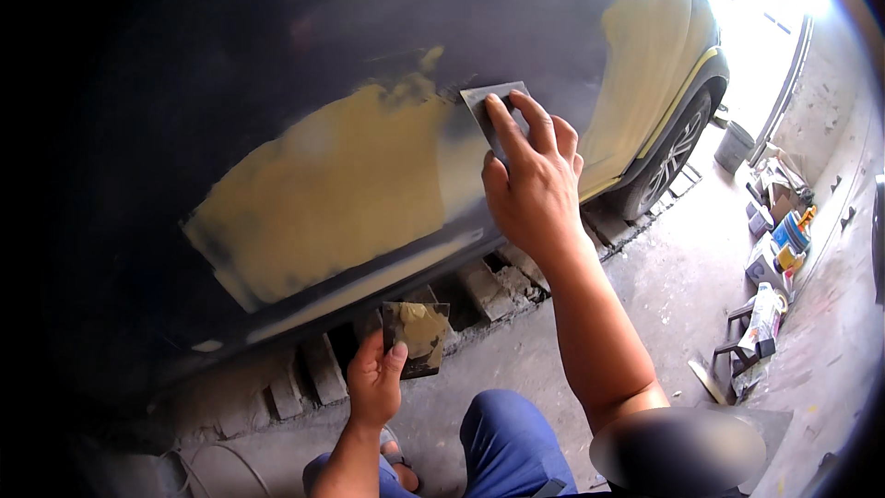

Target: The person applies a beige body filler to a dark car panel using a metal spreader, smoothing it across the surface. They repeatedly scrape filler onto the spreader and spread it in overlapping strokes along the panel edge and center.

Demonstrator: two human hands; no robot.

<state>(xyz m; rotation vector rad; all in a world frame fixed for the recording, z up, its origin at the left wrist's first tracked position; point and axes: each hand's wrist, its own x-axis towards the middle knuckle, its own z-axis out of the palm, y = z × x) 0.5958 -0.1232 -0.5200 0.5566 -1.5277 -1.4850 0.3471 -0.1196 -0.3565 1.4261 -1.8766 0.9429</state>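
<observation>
My right hand (535,175) presses a flat grey spreader (477,101) against the dark side of a car (516,28). Its fingers lie stretched along the blade's back, with the thumb at the lower edge. Just left of the spreader is a broad patch of yellowish filler (341,194) on the door panel. Lower down, my left hand (376,378) grips a dark square putty board (426,364) between thumb and fingers. A lump of yellowish putty (419,325) sits on that board. The board is held out below the car's sill, apart from the panel.
More filler (636,65) covers the panel ahead of the wheel (678,161). A grey bucket (735,148) stands beyond the wheel. Along the right wall are cans (791,232), a spray bottle (763,314) and a small dark stool (737,350). Slotted blocks (484,288) run beneath the car.
</observation>
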